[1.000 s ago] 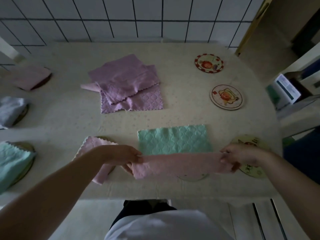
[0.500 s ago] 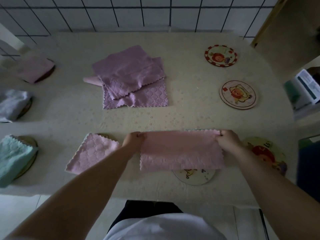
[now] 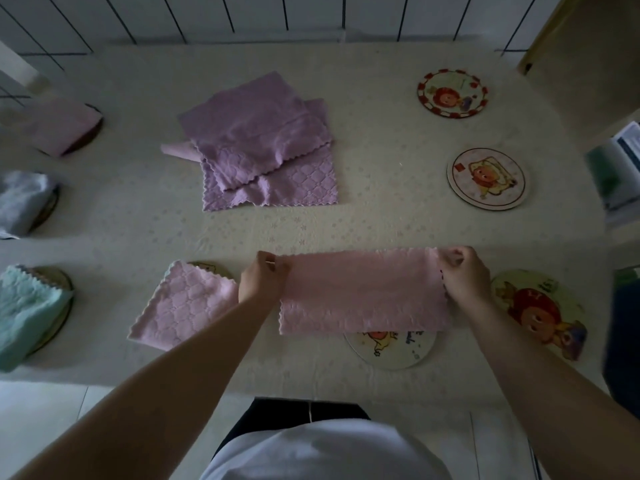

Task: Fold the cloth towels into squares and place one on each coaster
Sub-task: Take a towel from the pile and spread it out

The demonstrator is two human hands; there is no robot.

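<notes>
A pink towel (image 3: 363, 292) lies folded into a wide strip near the table's front edge, half covering a round coaster (image 3: 391, 348). My left hand (image 3: 263, 280) pinches its far left corner and my right hand (image 3: 462, 275) pinches its far right corner. A folded pink towel (image 3: 187, 304) sits on a coaster just left of my left hand. Unfolded purple towels (image 3: 263, 147) are piled at the table's middle. Bare coasters lie on the right: one near my right hand (image 3: 540, 313), one further back (image 3: 486, 178) and one at the far right (image 3: 453, 93).
Along the left edge, a folded green towel (image 3: 27, 310), a grey one (image 3: 20, 199) and a pink one (image 3: 65, 128) each sit on a coaster. A tiled wall (image 3: 311, 12) runs behind the table. Boxes (image 3: 620, 171) stand off the right edge.
Both hands carried the pink towel's near edge away from me and laid it over the far edge, folding it in half. The green towel that lay flat there is now hidden.
</notes>
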